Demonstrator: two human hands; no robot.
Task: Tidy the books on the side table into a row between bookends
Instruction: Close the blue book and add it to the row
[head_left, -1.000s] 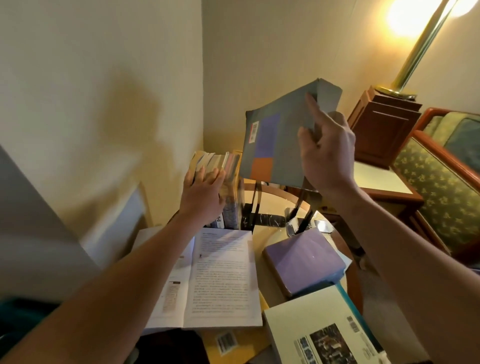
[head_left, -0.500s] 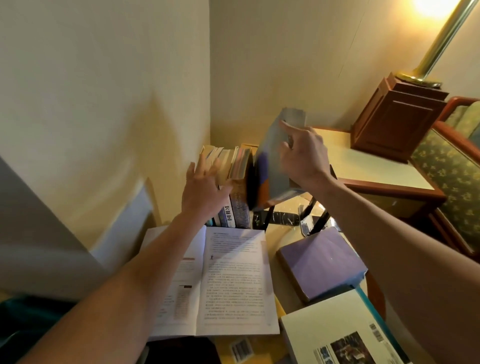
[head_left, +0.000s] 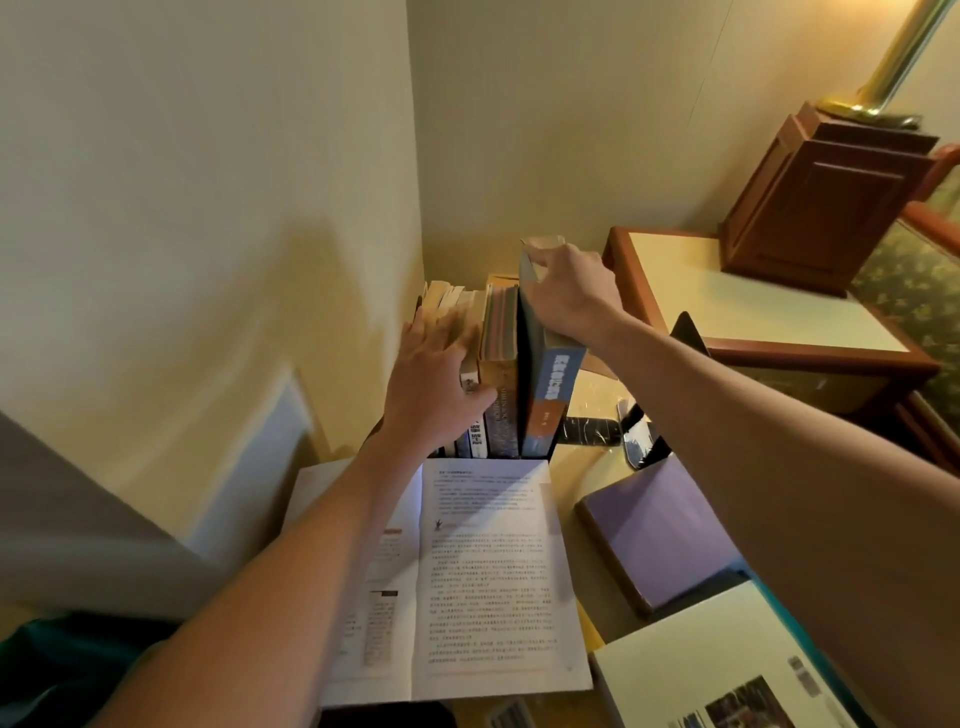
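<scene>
- Left hand (head_left: 436, 384), fingers straight, presses the standing row of books (head_left: 498, 332) so none topple.
- Right hand (head_left: 566, 296) grips the blue book (head_left: 550, 387) by its top, seating it at the row's right end.

glossy blue book (head_left: 550, 387), brass lamp pole (head_left: 906, 49)

I can read nothing for certain from here. The blue book (head_left: 551, 387) bears large pale characters down its spine, too blurred to read. The near open book (head_left: 488, 571) shows print too small.
</scene>
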